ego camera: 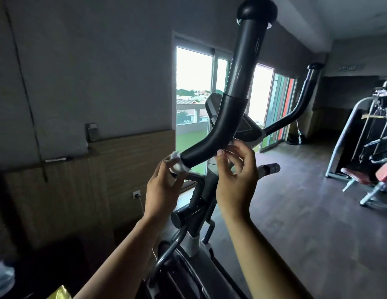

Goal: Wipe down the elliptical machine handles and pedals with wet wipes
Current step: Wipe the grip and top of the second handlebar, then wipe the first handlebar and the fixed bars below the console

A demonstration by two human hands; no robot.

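The elliptical's left handle point(238, 87), a black curved bar with a round cap, rises in front of me. My left hand point(162, 190) grips a white wet wipe point(177, 164) wrapped round the bar just below the black foam sleeve. My right hand point(235, 180) is under the bend of the sleeve, its thumb and curled fingers seeming to pinch a small white piece against the bar. The right handle point(296, 108) stands further back. The pedals are out of sight.
The console point(248, 128) sits behind the handle, with a short fixed grip point(270, 168) to its right. A weight machine point(365, 147) stands at the right on dark floor. A wood-panelled wall with a socket point(136, 194) is on the left. A yellow packet point(61, 295) lies at the bottom left.
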